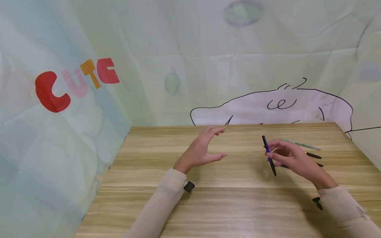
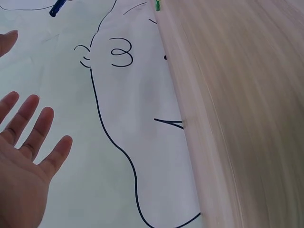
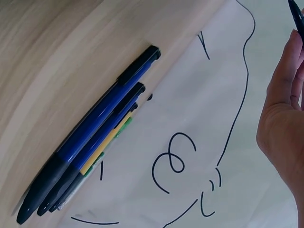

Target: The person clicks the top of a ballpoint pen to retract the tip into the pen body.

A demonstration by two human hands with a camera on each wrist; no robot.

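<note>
My right hand [image 1: 293, 160] pinches a blue pen with black ends [image 1: 271, 163] between thumb and fingers, raised over the table and tilted. In the right wrist view the dark end of that pen shows at the upper right edge. Beneath and beside this hand lie several pens: a green one [image 1: 302, 144], a yellow one with black ends [image 3: 105, 144] and two blue ones with black ends, the nearer blue pen [image 3: 92, 126] being the fullest seen. My left hand [image 1: 200, 150] hovers over the table's middle, thumb and fingers spread, holding nothing.
The wood-grain table [image 1: 220, 208] reaches back to a pale fabric backdrop [image 1: 148, 92] with a black line drawing. On the left hangs cloth with the letters CUTE [image 1: 53, 94]. A small black device [image 1: 189, 186] sits at the left wrist.
</note>
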